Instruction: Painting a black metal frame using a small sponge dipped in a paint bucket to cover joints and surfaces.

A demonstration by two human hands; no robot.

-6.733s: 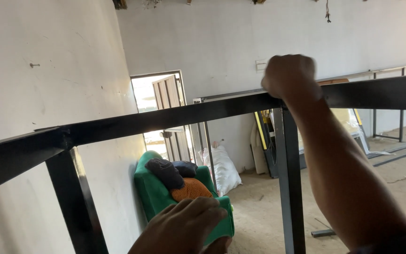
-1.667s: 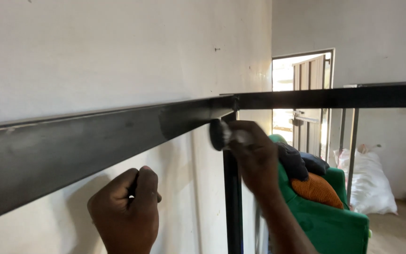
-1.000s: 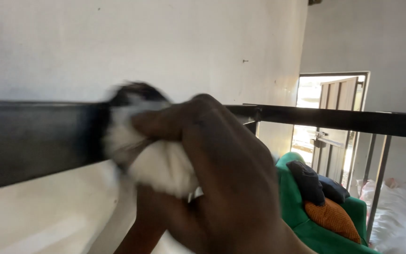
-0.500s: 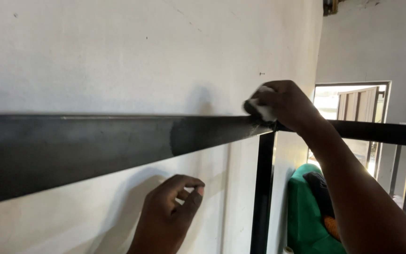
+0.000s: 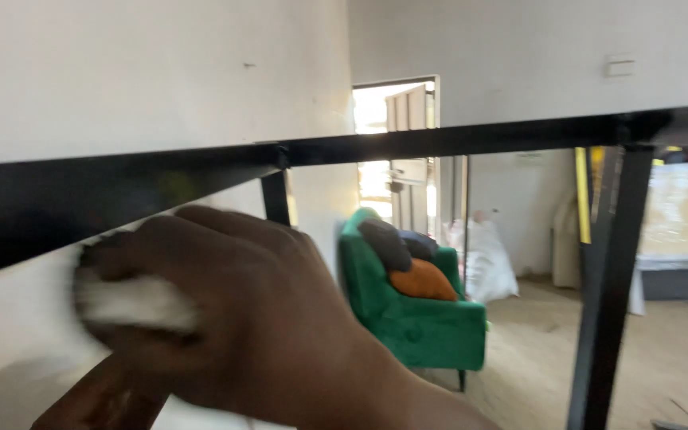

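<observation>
White rag (image 5: pixel 133 301), soft and light, sits bunched in the right hand (image 5: pixel 256 318), which is clenched around it close to the camera at about eight o'clock in the view. It looks limp enough to fold to any shape; a full-fist grip like this one suits it, with the wad pressed flat against metal. The rag lies just under the black bar (image 5: pixel 81 199), seemingly touching its lower edge, though blur hides the contact. The bar is stiff, painted steel, likely smooth and a bit slick, and part of a heavy frame. Below, at seven o'clock, a blurred dark forearm or left hand (image 5: pixel 101 398) shows; I cannot tell its grip. Farther off at three o'clock stands a black post (image 5: pixel 607 295). Beyond, at centre, a green armchair (image 5: pixel 416 326) holds cushions, with a bright doorway (image 5: pixel 396 151) behind.
</observation>
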